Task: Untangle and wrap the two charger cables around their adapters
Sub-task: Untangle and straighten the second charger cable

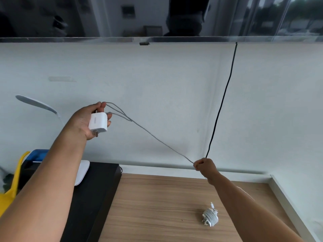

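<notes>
The adapter [97, 121] looks like smooth, glossy white plastic with metal prongs. The cable [157, 139] running from it is matt grey. The worktop [157, 206] shows matt wood grain.

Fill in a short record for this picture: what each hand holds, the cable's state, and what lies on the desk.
left hand: holds white adapter, a few cable loops at fingertips
right hand: fist closed on grey cable
cable state: stretched taut between hands, mostly unwrapped
wooden desk: wrapped white charger
</notes>
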Demonstrator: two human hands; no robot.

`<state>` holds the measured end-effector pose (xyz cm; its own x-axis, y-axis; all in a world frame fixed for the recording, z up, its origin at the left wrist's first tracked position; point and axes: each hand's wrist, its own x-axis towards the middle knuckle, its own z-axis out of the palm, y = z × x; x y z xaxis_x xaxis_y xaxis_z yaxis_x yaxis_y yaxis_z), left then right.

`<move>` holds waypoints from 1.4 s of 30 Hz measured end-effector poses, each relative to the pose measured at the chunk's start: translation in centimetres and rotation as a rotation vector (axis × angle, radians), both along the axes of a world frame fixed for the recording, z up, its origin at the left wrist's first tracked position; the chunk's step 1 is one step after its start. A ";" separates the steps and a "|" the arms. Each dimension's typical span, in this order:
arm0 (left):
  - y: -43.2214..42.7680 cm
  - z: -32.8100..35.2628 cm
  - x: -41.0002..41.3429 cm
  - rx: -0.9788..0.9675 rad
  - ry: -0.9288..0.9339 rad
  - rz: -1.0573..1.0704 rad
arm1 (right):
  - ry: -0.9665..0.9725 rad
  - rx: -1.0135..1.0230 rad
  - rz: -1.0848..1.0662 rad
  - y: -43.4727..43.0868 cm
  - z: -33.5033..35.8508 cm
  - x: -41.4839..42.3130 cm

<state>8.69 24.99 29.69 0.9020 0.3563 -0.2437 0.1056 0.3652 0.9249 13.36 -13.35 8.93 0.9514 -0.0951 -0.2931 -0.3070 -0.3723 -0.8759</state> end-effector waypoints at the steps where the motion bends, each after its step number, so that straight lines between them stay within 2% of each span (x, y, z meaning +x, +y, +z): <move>1: -0.5 0.0 -0.1 0.024 0.010 -0.037 | 0.023 -0.015 0.016 0.1 -0.2 -0.1; 4: -2.6 -0.4 -0.3 0.138 0.067 -0.224 | -0.043 -0.045 0.129 1.5 0.7 0.0; 8: -6.2 -1.7 -0.4 0.280 0.156 -0.459 | -0.192 0.112 0.389 5.6 5.5 -0.2; 11: -7.8 -2.4 -0.2 0.324 0.166 -0.563 | -0.158 0.195 0.576 7.9 8.3 -0.3; 14: -8.6 -3.0 -0.4 0.295 0.162 -0.643 | -0.134 0.153 0.633 8.9 8.6 -0.5; 16: -8.7 -3.3 -0.7 0.237 0.165 -0.686 | -0.161 0.146 0.583 9.2 8.3 -0.7; 20: -8.4 -3.8 -1.4 0.131 0.145 -0.719 | -0.199 0.360 0.435 8.8 7.9 -0.9; 23: -8.2 -4.1 -1.9 0.154 0.167 -0.734 | -0.267 0.168 0.304 8.1 7.6 -0.1; 25: -8.1 -4.3 -2.0 0.140 0.191 -0.741 | -0.396 0.017 0.237 7.7 7.5 0.5; 28: -8.1 -4.4 -2.2 0.133 0.211 -0.761 | -0.513 -0.079 0.158 7.2 7.7 0.8; 34: -7.9 -3.3 -2.3 0.102 0.129 -0.760 | -0.310 0.016 0.026 6.0 6.9 0.9; 38: -6.5 -2.8 -2.0 0.034 0.059 -0.648 | -0.190 0.036 -0.027 4.5 5.5 0.5; 42: -5.4 -3.0 -1.7 -0.005 0.029 -0.507 | -0.133 -0.079 -0.027 3.3 4.7 0.1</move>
